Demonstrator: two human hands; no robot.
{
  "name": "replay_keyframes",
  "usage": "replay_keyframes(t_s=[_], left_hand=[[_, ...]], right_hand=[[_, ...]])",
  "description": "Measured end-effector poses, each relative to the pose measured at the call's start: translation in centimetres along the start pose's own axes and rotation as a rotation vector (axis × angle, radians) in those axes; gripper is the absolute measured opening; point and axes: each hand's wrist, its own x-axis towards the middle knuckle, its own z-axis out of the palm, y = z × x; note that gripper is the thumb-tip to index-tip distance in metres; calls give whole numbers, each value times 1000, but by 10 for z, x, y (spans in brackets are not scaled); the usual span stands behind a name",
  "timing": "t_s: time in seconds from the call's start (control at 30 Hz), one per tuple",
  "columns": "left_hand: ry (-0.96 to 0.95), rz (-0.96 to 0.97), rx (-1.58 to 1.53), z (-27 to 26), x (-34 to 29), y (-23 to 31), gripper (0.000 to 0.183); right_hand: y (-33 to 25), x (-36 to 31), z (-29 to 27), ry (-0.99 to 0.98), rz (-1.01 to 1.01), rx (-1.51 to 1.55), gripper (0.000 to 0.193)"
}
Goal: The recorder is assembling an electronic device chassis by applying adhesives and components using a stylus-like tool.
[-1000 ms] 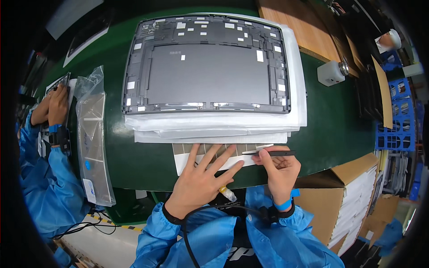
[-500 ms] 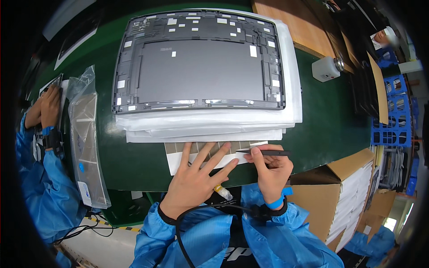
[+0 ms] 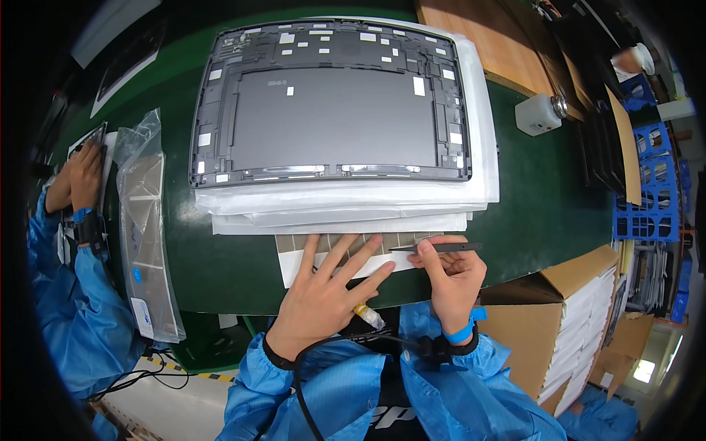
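Note:
My left hand (image 3: 323, 301) lies with fingers spread on a sheet of grey-brown stickers with a white edge (image 3: 293, 266), at the near edge of the table. Black tweezers (image 3: 457, 248) are pinched in my right hand (image 3: 454, 283), their tips pointing left over the sheet's right part. Whether the tips touch a sticker I cannot tell. Just beyond the sheet, a dark grey laptop-like cover panel (image 3: 331, 121) with many small white pads lies on a stack of white foam sheets (image 3: 346, 220). A yellow-and-clear small piece (image 3: 368, 316) shows below my left hand.
A clear plastic bag with more brown sheets (image 3: 151, 235) lies at the left, beside a co-worker's hands (image 3: 82, 176). A white bottle with a metal top (image 3: 539, 115) stands right of the panel. An open cardboard box (image 3: 522, 323) with white sheets stands at right, near blue crates (image 3: 647, 184).
The whole view has shifted slightly. My left hand stays spread on the sheet, and my right hand keeps the tweezers at nearly the same spot.

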Motion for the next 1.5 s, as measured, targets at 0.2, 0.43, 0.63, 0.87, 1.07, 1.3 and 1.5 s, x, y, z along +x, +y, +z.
replay_keyframes(t_s=[0.2, 0.43, 0.63, 0.87, 1.07, 1.3, 1.5], left_hand=[[10, -6, -2, 1, 1, 1, 44], [23, 6, -23, -9, 3, 3, 45], [122, 43, -200, -72, -6, 2, 51], [157, 326, 124, -174, 111, -19, 14], [100, 367, 248, -173, 190, -60, 22], [-53, 331, 204, -150, 214, -70, 48], [-53, 335, 184, -152, 215, -71, 45]], right_hand=[[2, -1, -2, -40, -2, 64, 12], [-14, -2, -11, -35, 22, 127, 11], [-103, 55, -40, 204, -442, -28, 15], [-116, 199, 4, -39, -541, 272, 17], [-98, 211, 20, -1, -481, 239, 20], [-97, 210, 22, -31, -433, 200, 21], [-102, 207, 24, -36, -420, 216, 19]])
